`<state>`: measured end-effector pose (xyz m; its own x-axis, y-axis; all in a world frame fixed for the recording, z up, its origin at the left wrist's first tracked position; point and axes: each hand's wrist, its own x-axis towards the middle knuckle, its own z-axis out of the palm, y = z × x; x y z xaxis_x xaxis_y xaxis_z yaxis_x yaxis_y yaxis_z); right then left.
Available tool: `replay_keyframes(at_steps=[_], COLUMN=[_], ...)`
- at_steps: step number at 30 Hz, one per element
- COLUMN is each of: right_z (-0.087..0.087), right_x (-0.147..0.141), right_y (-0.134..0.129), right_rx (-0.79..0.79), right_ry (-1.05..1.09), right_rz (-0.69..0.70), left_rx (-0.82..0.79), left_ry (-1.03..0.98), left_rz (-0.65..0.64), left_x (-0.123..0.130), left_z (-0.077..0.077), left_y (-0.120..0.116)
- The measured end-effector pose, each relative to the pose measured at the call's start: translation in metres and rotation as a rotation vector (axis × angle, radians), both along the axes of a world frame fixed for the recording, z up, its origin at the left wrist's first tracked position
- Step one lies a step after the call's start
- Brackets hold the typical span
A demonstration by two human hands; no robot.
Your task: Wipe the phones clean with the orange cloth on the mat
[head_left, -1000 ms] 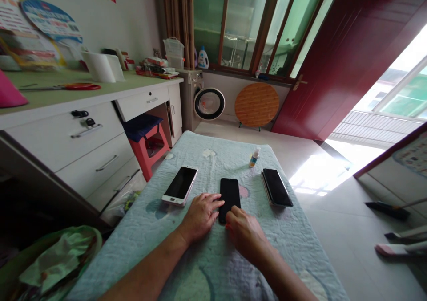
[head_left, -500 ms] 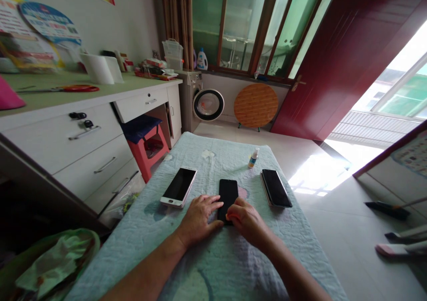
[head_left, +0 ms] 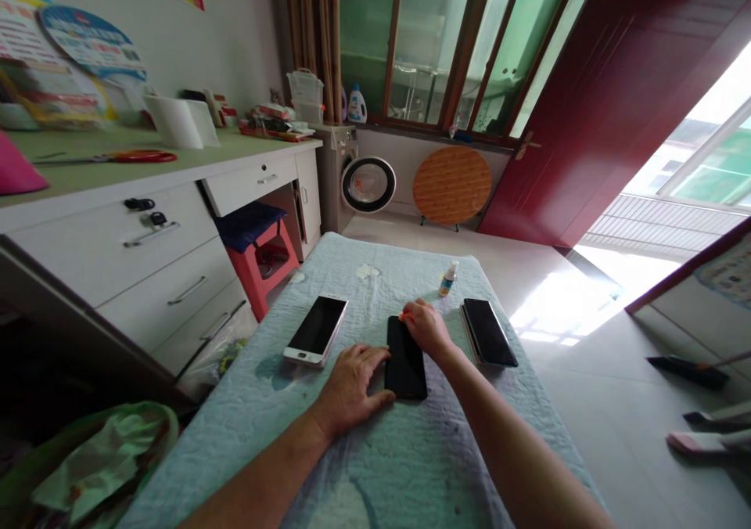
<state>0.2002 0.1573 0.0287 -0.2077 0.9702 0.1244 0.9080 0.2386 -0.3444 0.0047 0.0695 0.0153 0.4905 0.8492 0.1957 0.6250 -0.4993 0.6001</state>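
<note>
A black smartphone (head_left: 406, 368) lies screen up on the cloth-covered table. My left hand (head_left: 355, 384) rests at its left side, fingers spread, with fingertips and thumb touching the phone's edge. Over the phone's far end is my right hand (head_left: 425, 325), its fingers pinched on a small orange piece (head_left: 405, 316); most of that piece is hidden, so its kind is unclear. To the left lies a white-framed smartphone (head_left: 317, 327), seemingly on top of another thin item. A dark smartphone (head_left: 488, 332) lies at the right, also stacked on something. Behind it stands a small spray bottle (head_left: 447, 281).
A light blue quilted cloth (head_left: 375, 466) covers the table. Left are a white drawer desk (head_left: 170, 259), a red stool (head_left: 264, 259) and a waste bin (head_left: 167, 435). Beyond stand a washing machine (head_left: 337, 169) with its door open and a round wooden tabletop (head_left: 451, 185).
My right hand has moved with the orange piece from the phone's near part to its far end. My left hand has stayed at the phone's left edge.
</note>
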Motion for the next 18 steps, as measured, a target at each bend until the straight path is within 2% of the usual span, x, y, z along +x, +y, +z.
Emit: replay_keyframes(at_steps=[5,14,18], right_z=[-0.002,0.004,0.008], right_x=[-0.008,-0.005,0.0], right_y=[-0.001,-0.074,-0.088], right_rx=[-0.01,-0.075,-0.147], right_ry=[0.018,0.154,0.211], right_rz=[0.038,0.338,0.434], left_rx=[0.007,0.106,0.113], left_ry=[-0.014,-0.039,-0.04], left_rz=[-0.01,0.038,0.047], left_x=[-0.001,-0.003,-0.002], left_z=[-0.002,-0.027,-0.027], left_y=[0.0,0.003,0.003])
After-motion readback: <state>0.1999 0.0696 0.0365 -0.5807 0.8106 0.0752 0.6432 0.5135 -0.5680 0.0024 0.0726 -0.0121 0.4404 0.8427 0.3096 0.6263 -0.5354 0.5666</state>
